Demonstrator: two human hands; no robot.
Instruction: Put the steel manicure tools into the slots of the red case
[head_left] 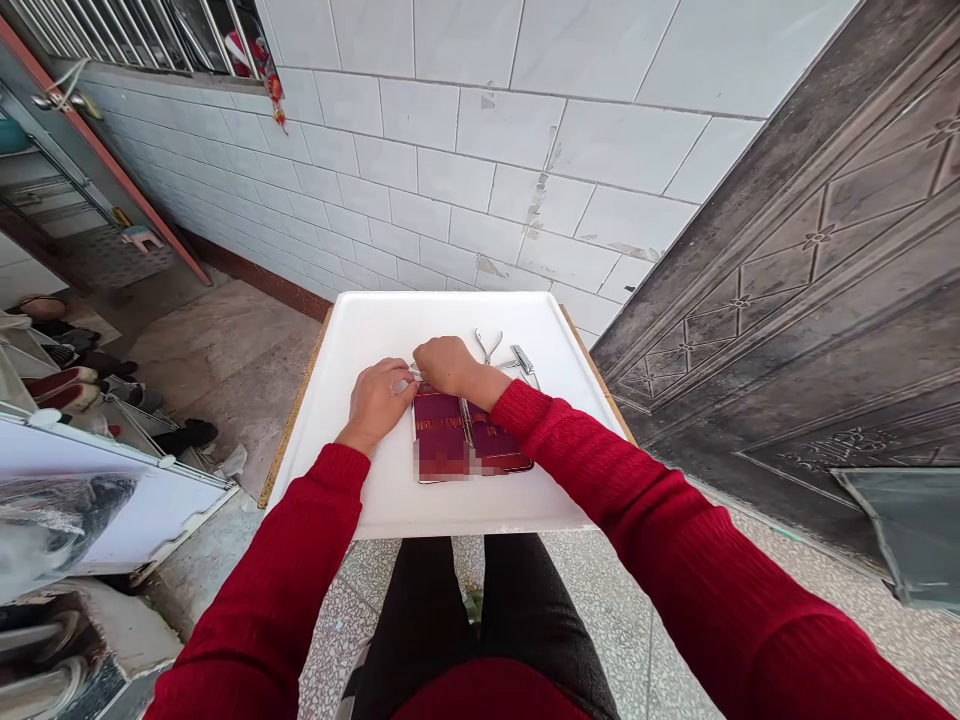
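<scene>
A maroon zip case with elastic loops lies opened flat on the white tabletop; part of its lower edge is blurred out. At its far left corner my left hand is curled, thumb and fingertips brought together. My right hand is closed right beside it, back of the hand upward, the wrist passing over the case. Something small and pale or silvery shows between the two hands, too small to name. Beyond my right wrist lie silver nippers with spread handles and a T-shaped metal tool.
A tiled wall stands close behind the table. To the right is a dark patterned metal door. A shoe rack with several shoes and a white cabinet stand at the left.
</scene>
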